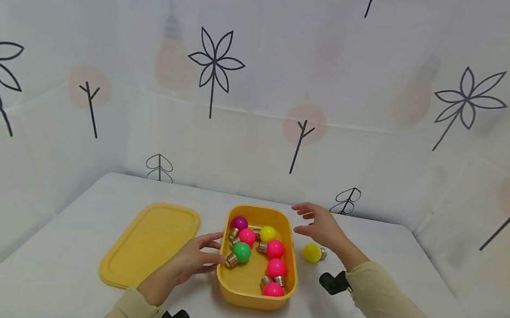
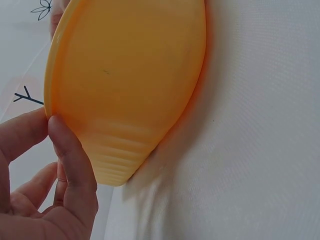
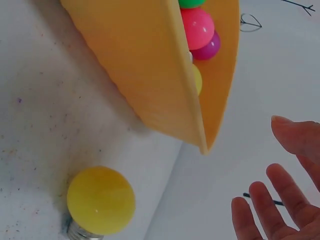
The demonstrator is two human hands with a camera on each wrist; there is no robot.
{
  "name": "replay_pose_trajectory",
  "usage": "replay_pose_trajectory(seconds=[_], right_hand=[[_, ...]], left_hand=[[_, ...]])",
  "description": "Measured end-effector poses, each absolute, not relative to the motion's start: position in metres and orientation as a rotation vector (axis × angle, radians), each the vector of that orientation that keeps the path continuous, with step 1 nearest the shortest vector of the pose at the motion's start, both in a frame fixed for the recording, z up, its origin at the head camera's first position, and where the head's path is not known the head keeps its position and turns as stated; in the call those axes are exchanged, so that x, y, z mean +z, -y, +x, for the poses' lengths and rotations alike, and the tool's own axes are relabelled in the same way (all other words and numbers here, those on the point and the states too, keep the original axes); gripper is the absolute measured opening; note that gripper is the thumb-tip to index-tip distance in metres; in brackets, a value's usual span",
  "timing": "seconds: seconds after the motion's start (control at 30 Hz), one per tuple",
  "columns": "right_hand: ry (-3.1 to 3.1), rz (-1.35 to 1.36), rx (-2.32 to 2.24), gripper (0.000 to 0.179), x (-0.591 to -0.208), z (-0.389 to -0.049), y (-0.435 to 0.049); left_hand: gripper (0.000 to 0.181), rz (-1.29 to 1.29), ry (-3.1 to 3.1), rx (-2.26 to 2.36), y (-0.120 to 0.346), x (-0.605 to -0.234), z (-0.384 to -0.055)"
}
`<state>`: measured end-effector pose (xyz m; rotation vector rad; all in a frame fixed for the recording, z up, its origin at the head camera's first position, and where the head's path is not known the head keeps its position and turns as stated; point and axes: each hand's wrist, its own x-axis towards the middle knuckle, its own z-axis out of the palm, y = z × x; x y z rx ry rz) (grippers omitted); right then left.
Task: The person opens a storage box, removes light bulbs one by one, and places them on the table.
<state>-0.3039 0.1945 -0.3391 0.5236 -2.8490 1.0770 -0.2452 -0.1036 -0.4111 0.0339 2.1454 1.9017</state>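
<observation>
While the left hand [image 1: 190,260] is pinching the near part of the left rim of a yellow box [image 1: 251,301], the right hand [image 1: 322,228] is hovering by the far right corner, holding nothing, its fingers loosely spread. The box is sitting upright on the white counter [image 1: 67,257], showing smooth plastic walls and rounded corners. Inside, seven glossy round bulbs with ridged silver screw bases are lying at various angles: a purple bulb [image 1: 239,223], a green bulb [image 1: 241,252], a yellow bulb [image 1: 268,233] and four bright pink bulbs [image 1: 275,249]. Most are clustering toward the far half, while two pink ones are resting along the near right side. Another yellow bulb [image 1: 311,252] is lying on the counter just right of the box, its base pointing right. A flat yellow lid [image 1: 148,245] is lying to the left.
</observation>
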Motion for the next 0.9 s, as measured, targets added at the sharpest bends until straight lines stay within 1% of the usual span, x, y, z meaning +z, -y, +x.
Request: replay_pose_trajectory(seconds=[0.43,0.9], right_hand=[[2.834,0.616,1.180,0.042,-0.334,-0.304,-0.169],[2.824,0.725,1.208,0.038,-0.340,-0.307,-0.140]], left_hand=[[0.067,0.024,-2.138,1.912,0.103,-0.411,-0.246],[0.066,0.026,-2.139,1.905,0.103,-0.410,-0.246]])
